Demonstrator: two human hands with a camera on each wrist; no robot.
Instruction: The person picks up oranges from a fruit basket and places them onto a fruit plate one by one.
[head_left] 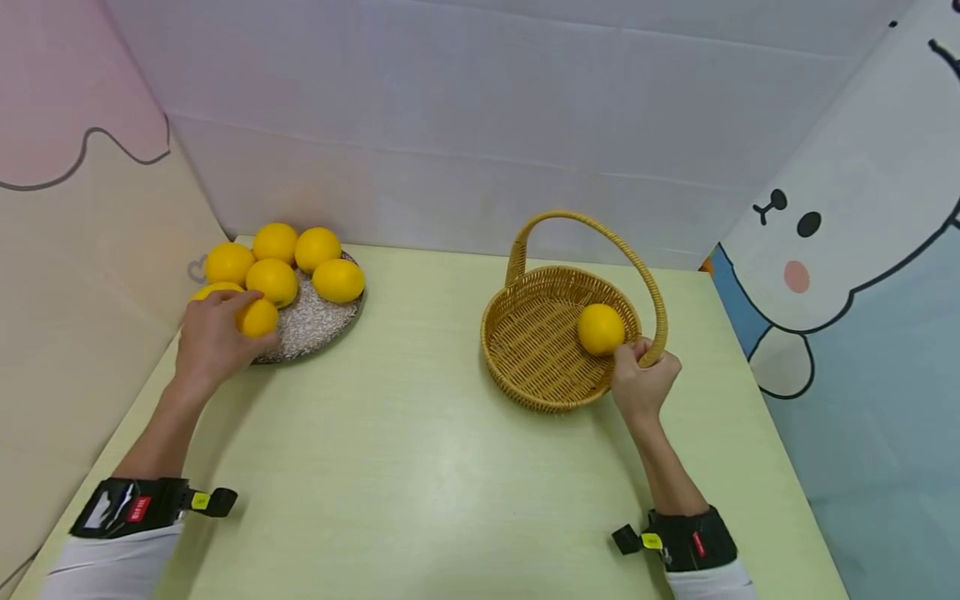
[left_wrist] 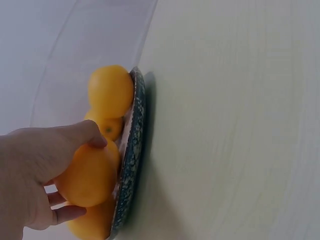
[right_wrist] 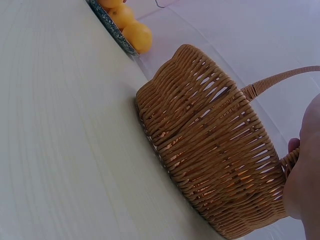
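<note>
At the near left edge of a speckled plate (head_left: 311, 325), my left hand (head_left: 213, 337) grips an orange (head_left: 257, 318) between thumb and fingers. The left wrist view shows the thumb over the upper side of this orange (left_wrist: 89, 175) and fingertips under it. Several more oranges (head_left: 272, 282) crowd the plate's far and left parts. On the right, my right hand (head_left: 643, 379) holds the handle (head_left: 654, 321) of a round wicker basket (head_left: 536, 350) low, near the rim. One orange (head_left: 600, 329) lies inside, toward the basket's right side.
Both plate and basket stand on a pale green table (head_left: 420, 433), with bare tabletop between them. A white sheet wall (head_left: 450, 167) rises behind the table's far edge. Printed panels (head_left: 840, 275) flank the table at left and right.
</note>
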